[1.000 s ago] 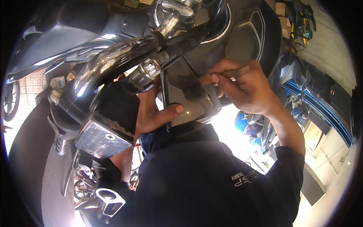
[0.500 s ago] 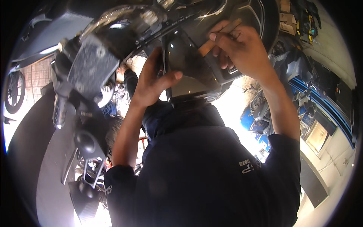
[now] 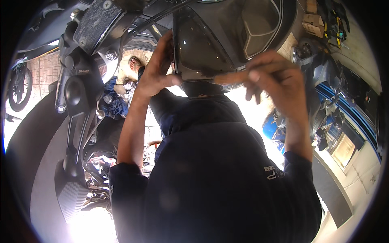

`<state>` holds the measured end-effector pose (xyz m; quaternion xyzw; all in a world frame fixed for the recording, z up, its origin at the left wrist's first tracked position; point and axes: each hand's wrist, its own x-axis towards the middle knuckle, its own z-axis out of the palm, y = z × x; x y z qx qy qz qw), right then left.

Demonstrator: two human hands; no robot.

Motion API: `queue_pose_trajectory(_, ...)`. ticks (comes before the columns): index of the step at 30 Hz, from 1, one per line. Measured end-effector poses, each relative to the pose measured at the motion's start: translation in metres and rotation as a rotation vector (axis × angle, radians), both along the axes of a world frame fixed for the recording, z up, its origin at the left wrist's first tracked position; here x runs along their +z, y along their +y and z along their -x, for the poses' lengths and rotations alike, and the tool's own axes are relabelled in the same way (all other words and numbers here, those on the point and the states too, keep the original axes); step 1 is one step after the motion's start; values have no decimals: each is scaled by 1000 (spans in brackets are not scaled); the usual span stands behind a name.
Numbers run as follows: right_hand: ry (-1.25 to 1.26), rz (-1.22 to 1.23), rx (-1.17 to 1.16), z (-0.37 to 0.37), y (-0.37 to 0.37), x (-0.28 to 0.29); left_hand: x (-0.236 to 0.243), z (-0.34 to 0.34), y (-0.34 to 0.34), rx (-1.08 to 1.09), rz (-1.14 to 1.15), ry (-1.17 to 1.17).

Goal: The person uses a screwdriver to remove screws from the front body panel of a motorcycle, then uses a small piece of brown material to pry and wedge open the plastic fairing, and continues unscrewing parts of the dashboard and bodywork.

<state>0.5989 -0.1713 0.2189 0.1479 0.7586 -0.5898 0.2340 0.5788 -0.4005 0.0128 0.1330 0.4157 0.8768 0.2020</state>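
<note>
My left hand (image 3: 156,75) grips the left edge of a glossy dark smoked panel (image 3: 198,44) on the motorbike's bodywork, its thumb near the lower corner. My right hand (image 3: 277,83) pinches a thin tan strip (image 3: 227,78), whose tip is at the panel's lower right; I cannot tell whether it touches. Left of my hands hangs a metal front fork (image 3: 75,97), with a scuffed dark block (image 3: 97,26) above it.
A motorbike wheel (image 3: 20,87) stands on tiles at the left. Dark and blue motorbike parts (image 3: 273,127) lie to the right, cardboard boxes (image 3: 312,24) at the upper right, and a curved dark panel (image 3: 28,141) at lower left.
The bike's parts sit higher in the picture, showing more below them. My right hand and the strip have moved down from mid-panel to its lower edge; my left hand still grips the panel.
</note>
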Motion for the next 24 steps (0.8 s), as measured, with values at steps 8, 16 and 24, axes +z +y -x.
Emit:
queue_pose_trajectory(8,-18,52,38,-8,2,-18,-29,6,6,-29,-58,108)
queue_pose_trajectory(16,481,-298,539,-29,-23,-18,-51,-9,22,238,-148,110)
queue_pose_trajectory(24,345,-273,994,36,-92,3,-55,-12,8,-57,96,96)
